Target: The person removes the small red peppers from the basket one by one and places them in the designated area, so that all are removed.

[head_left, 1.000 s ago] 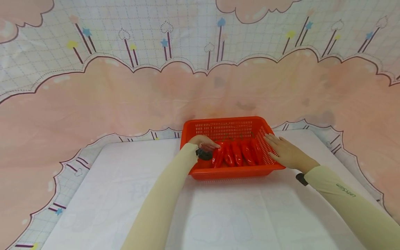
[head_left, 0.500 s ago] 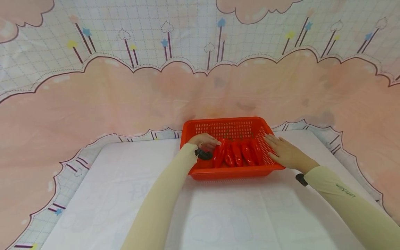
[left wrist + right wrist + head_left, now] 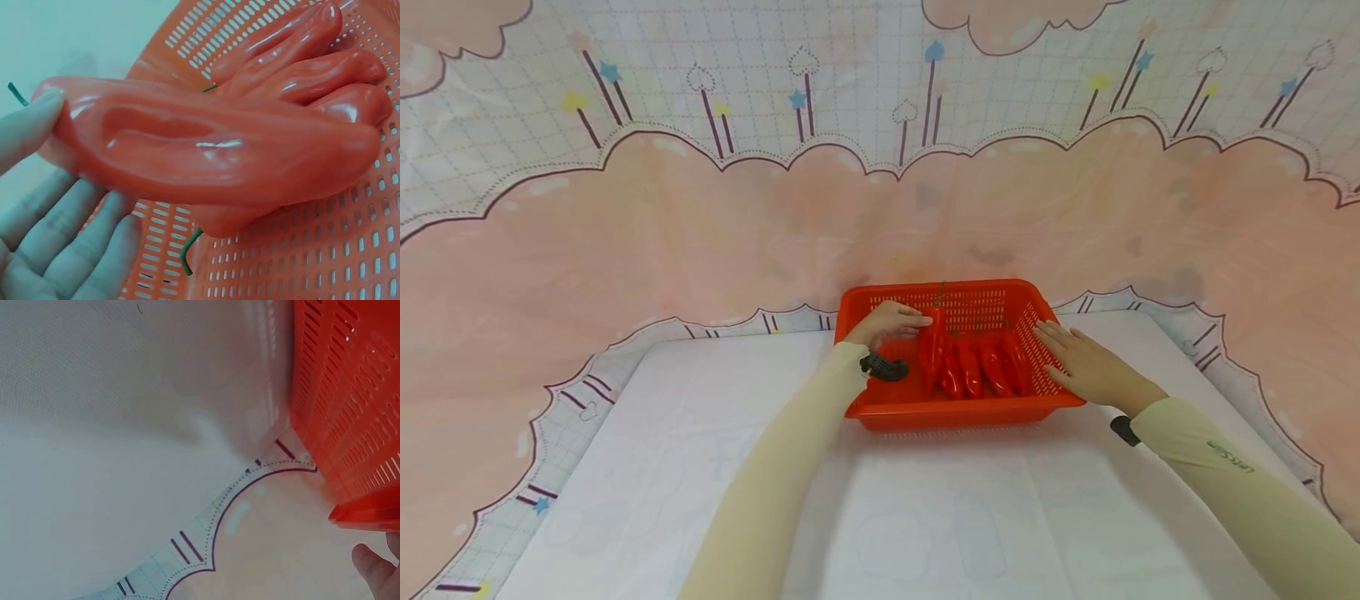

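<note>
At the left end of the orange basket (image 3: pixel 887 410), the left hand (image 3: pixel 887 323) has one red pepper (image 3: pixel 933 354) raised on end above the others, stalk end up. Fingers curled round its upper part: thumb on one face, four fingers cupped beneath, as the left wrist view shows (image 3: pixel 50 244). The pepper (image 3: pixel 206 150) hangs clear of the basket floor there, its tip pointing toward the pile.

Handling, as a judgement: skin glossy and taut, so likely slick under dry fingers; long, hollow-looking with a deep crease down one side, so light for its bulk and somewhat yielding if squeezed. The thin green stalk (image 3: pixel 17 94) looks too weak to carry it. Best hold is across the broad shoulder near the stalk, where the hand has it now.

Left forearm reaches forward and slightly inward, sleeve to the wrist, black wrist-camera band (image 3: pixel 883 367) just over the basket's near rim.

Mid-basket: the remaining peppers (image 3: pixel 985 367) lie side by side, lengthwise front to back, touching one another.

At the right wall of the basket, the right hand (image 3: pixel 1086 367) lies flat, fingers straight and together, pressing the outside of the rim; it grips nothing. Right wrist view shows only the perforated basket wall (image 3: pixel 350 400), the white cloth (image 3: pixel 112 425) and a fingertip at the frame's corner.
</note>
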Action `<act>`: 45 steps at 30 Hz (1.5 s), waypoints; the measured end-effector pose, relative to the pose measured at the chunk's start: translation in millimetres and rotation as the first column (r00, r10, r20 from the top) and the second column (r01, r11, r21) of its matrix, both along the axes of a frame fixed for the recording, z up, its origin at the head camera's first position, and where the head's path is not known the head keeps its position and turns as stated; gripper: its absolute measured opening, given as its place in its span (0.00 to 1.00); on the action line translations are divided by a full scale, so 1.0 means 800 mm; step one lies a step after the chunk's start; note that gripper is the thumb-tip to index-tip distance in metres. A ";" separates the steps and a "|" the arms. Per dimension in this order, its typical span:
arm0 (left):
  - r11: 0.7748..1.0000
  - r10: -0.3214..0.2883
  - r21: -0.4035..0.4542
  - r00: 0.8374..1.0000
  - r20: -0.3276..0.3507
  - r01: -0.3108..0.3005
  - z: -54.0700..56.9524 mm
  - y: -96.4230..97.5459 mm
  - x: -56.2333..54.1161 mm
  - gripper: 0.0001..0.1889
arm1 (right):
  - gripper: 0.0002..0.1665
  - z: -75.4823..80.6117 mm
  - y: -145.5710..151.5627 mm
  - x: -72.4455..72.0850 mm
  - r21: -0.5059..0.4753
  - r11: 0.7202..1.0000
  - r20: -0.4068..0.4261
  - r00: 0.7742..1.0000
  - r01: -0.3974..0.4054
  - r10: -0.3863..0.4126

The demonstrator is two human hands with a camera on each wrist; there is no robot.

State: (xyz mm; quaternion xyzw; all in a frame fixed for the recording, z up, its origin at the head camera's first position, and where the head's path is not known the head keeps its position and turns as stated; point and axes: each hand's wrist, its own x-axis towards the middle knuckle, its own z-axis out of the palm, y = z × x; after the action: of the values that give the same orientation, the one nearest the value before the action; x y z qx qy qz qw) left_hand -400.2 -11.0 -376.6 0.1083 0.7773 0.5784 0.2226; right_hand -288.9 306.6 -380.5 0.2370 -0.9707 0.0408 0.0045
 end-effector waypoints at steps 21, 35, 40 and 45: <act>0.993 0.111 0.062 0.986 -0.126 -0.104 0.029 -0.008 0.020 0.27 | 0.39 -0.001 -0.001 0.000 -0.014 1.000 0.005 1.000 0.020 -0.020; 0.989 0.149 0.023 0.956 -0.251 -0.148 0.049 -0.023 0.051 0.26 | 0.39 -0.004 0.001 -0.002 -0.029 0.999 0.004 1.000 0.017 -0.017; 0.988 0.148 0.076 0.961 -0.233 -0.134 0.054 -0.034 0.061 0.26 | 0.39 -0.003 0.000 -0.001 -0.035 0.999 0.015 1.000 0.020 -0.019; 0.983 0.142 0.145 0.963 -0.230 -0.110 0.059 -0.044 0.069 0.25 | 0.39 0.000 0.000 0.000 -0.042 0.999 0.020 1.000 0.014 -0.013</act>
State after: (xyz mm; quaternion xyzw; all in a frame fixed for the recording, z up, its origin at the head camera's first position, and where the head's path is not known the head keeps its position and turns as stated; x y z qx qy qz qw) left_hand -345.1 -46.1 -329.5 0.1419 0.7642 0.6238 0.0821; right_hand -288.9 306.5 -380.8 0.2299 -0.9711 0.0637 0.0004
